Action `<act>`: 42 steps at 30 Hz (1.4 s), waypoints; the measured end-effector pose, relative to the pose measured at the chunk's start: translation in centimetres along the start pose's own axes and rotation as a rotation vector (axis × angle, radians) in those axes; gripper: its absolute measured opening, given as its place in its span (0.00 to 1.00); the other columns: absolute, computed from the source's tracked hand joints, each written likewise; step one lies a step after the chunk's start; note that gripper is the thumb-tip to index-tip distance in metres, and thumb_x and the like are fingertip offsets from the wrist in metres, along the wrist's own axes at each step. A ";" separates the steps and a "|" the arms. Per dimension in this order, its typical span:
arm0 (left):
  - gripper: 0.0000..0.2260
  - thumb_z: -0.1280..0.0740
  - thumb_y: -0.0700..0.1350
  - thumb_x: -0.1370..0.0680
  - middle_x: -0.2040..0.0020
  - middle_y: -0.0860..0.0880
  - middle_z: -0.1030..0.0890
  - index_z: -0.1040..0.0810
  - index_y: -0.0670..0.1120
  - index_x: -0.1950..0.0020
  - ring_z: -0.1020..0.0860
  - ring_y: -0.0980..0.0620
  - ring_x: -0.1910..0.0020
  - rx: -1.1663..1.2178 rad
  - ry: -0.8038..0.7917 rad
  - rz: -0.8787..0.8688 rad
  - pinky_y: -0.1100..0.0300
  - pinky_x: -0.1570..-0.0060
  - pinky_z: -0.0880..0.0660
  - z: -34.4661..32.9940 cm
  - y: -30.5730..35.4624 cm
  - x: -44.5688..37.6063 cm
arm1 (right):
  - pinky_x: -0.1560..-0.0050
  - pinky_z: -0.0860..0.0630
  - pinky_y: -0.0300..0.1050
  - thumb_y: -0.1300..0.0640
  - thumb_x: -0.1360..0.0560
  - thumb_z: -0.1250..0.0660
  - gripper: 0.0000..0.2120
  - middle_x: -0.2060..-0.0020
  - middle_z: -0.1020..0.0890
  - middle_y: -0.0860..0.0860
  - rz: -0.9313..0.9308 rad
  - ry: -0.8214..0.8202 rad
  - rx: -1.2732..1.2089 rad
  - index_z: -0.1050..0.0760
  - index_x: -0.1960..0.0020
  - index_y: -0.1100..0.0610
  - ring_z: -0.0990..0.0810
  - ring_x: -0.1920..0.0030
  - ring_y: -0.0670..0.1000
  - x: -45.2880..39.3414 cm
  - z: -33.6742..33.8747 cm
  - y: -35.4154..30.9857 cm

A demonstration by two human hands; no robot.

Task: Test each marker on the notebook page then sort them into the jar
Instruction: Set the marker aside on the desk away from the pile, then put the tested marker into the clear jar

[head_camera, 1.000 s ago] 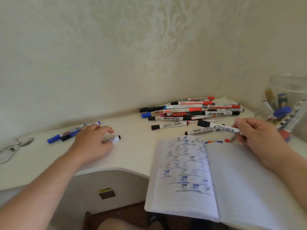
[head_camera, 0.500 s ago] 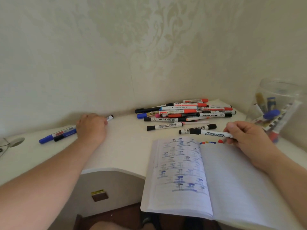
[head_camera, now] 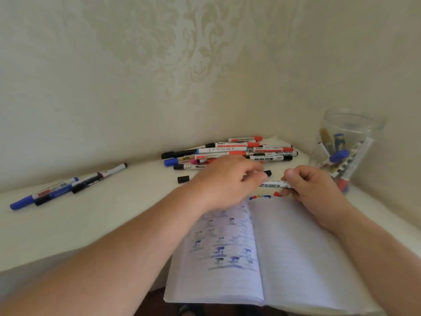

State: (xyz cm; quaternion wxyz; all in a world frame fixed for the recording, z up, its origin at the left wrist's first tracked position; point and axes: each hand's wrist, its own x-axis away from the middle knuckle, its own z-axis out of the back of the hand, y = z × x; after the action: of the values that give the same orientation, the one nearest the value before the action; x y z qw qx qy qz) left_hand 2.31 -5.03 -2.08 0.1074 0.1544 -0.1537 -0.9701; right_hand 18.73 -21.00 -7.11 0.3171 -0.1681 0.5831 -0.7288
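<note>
- Centre right of the frame: the right hand [head_camera: 312, 190] pinches a white marker [head_camera: 274, 185] level above the notebook [head_camera: 296, 247], while the left hand [head_camera: 224, 181] curls its fingers at the cap end; whether they grip it cannot be told.
- Pulling the cap straight off along the barrel looks wisest.
- Far right, the jar [head_camera: 348, 151] holds sorted markers.
- A pale desk [head_camera: 114, 213] meets patterned wallpaper [head_camera: 182, 65]; an untested pile [head_camera: 230, 151] lies behind the hands.
</note>
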 end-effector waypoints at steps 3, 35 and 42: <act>0.13 0.43 0.52 0.14 0.46 0.50 0.20 0.25 0.52 0.33 0.22 0.46 0.47 -0.330 -0.049 -0.065 0.49 0.50 0.23 -3.1 2.0 -1.0 | 0.67 0.36 0.46 0.50 0.16 0.35 0.19 0.70 0.16 0.55 -0.007 0.042 -0.143 0.23 0.54 0.66 0.35 0.69 0.52 -0.2 0.2 0.1; 0.12 0.31 0.61 0.24 0.65 0.56 0.24 0.30 0.62 0.46 0.25 0.59 0.65 0.090 0.101 0.086 0.56 0.64 0.26 -3.7 -0.1 1.0 | 0.69 0.41 0.42 0.50 0.27 0.28 0.07 0.70 0.30 0.51 -0.074 -0.063 -0.597 0.17 0.60 0.52 0.35 0.70 0.49 -0.3 2.6 -0.9; 0.11 0.37 0.66 0.23 0.60 0.63 0.22 0.21 0.71 0.43 0.25 0.63 0.56 0.007 -0.070 -0.003 0.62 0.62 0.32 -5.1 -1.8 2.2 | 0.75 0.44 0.40 0.68 0.19 0.35 0.18 0.72 0.35 0.55 0.019 0.015 -0.446 0.35 0.64 0.54 0.39 0.75 0.49 0.0 1.8 -0.9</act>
State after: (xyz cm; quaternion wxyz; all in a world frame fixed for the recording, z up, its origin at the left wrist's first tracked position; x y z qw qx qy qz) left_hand 1.66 -5.27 -7.84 0.1002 0.1209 -0.1605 -0.9745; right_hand 19.60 -22.22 -5.80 0.2746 -0.2231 0.7337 -0.5801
